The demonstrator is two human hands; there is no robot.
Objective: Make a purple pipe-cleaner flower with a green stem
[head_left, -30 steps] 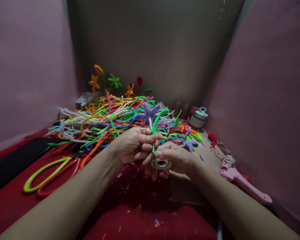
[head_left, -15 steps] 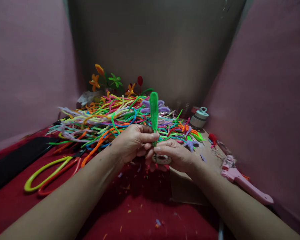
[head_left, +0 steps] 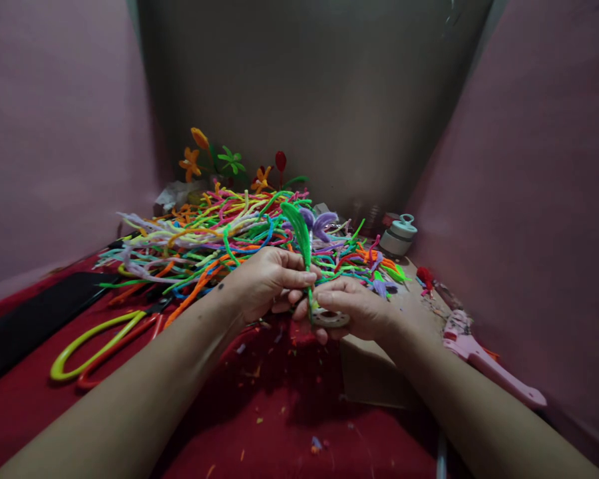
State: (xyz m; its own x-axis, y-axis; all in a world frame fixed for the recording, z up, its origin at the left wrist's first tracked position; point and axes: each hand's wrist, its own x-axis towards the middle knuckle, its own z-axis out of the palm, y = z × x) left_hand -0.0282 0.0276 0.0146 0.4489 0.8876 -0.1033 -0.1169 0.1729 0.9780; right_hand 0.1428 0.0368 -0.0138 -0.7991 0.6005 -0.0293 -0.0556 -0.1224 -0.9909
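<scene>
In the middle of the head view my left hand (head_left: 274, 279) is closed, pinching the stem of a green fuzzy pipe-cleaner leaf (head_left: 299, 229). The leaf stands upright and curves over to the left at its tip. A purple pipe-cleaner flower (head_left: 322, 225) shows just behind the leaf; whether they share one stem is hidden. My right hand (head_left: 354, 306) is closed around a flat pale spool (head_left: 332, 319) with holes round its ring. Its fingertips are close to the lower stem, just below my left fingers.
Behind my hands lies a large heap of coloured pipe cleaners (head_left: 204, 233). Scissors (head_left: 100, 346) with yellow and red handles lie left. A pink glue gun (head_left: 489, 362) and a lidded jar (head_left: 399, 234) are right. Finished pipe-cleaner flowers (head_left: 190, 163) stand at the back. Scraps dot the red cloth (head_left: 264, 432).
The green leaf has turned from flat-on to a side view, its tip now lower and leaning left. The purple flower has shifted in view, and the spool has moved slightly right.
</scene>
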